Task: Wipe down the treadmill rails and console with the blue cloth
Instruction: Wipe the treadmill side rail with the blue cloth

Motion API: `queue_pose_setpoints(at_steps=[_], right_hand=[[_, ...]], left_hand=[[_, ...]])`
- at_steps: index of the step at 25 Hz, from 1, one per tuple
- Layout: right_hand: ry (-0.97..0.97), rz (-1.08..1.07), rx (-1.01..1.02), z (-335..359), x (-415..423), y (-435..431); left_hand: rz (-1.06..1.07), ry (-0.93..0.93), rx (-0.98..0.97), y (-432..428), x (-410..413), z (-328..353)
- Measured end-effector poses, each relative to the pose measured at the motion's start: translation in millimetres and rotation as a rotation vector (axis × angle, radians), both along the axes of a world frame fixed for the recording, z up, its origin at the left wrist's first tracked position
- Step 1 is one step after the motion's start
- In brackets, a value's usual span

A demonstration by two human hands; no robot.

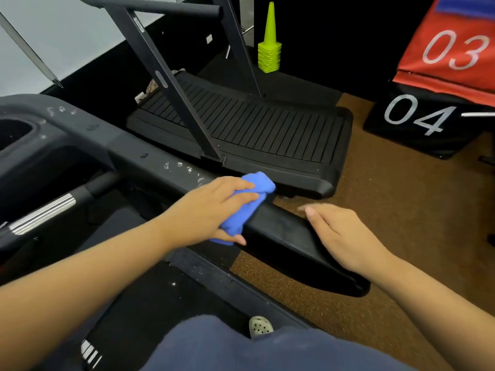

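Observation:
My left hand (211,207) presses a bunched blue cloth (247,203) onto the black right rail (284,231) of the treadmill, fingers wrapped over the cloth. White specks and smears dot the rail (182,168) just ahead of the cloth. Lower on the padded end of the same rail rests my right hand (340,234), flat and holding nothing. The dark console (34,135) with a recessed holder sits at the far left, with more white marks along its top edge. A silver-banded handle (42,212) runs below it.
A curved slat-belt treadmill (254,124) stands just beyond the rail. A stack of lime cones (269,54) sits behind it. Numbered boxes, black 04 (417,116) and red 03 (455,49), stand at the right on brown flooring (388,210). A shoe (261,326) shows below.

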State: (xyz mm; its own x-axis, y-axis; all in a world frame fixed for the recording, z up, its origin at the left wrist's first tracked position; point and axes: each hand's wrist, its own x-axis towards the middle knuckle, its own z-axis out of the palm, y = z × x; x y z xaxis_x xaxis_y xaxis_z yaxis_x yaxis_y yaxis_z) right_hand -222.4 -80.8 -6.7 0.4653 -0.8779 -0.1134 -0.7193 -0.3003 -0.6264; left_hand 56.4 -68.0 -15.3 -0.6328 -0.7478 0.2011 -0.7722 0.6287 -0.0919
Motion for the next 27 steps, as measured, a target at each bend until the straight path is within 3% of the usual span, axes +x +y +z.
queue_pose_setpoints(at_steps=[2, 7, 11, 14, 17, 22, 27], right_hand=[[0.05, -0.003, 0.139, -1, -1, -1], [-0.035, -0.063, 0.189, 0, 2, -6], [-0.275, -0.336, 0.29, -3, 0, -11], [-0.17, -0.369, 0.305, -3, 0, -13], [-0.164, -0.364, 0.305, -4, -1, -12], [-0.179, -0.236, 0.349, 1, -2, -6], [0.151, 0.143, 0.066, 7, 7, 0]], left_hand=[[0.075, 0.01, 0.032, 0, 22, 0], [0.215, 0.222, -0.016, 11, -4, -8], [0.012, 0.386, -0.236, 27, -80, -40], [-0.074, 0.43, -0.338, 41, -129, -61], [-0.126, 0.412, -0.429, 35, -118, -68], [-0.053, 0.295, -0.597, 29, -39, -84], [0.04, 0.272, -0.355, 8, 29, -52]])
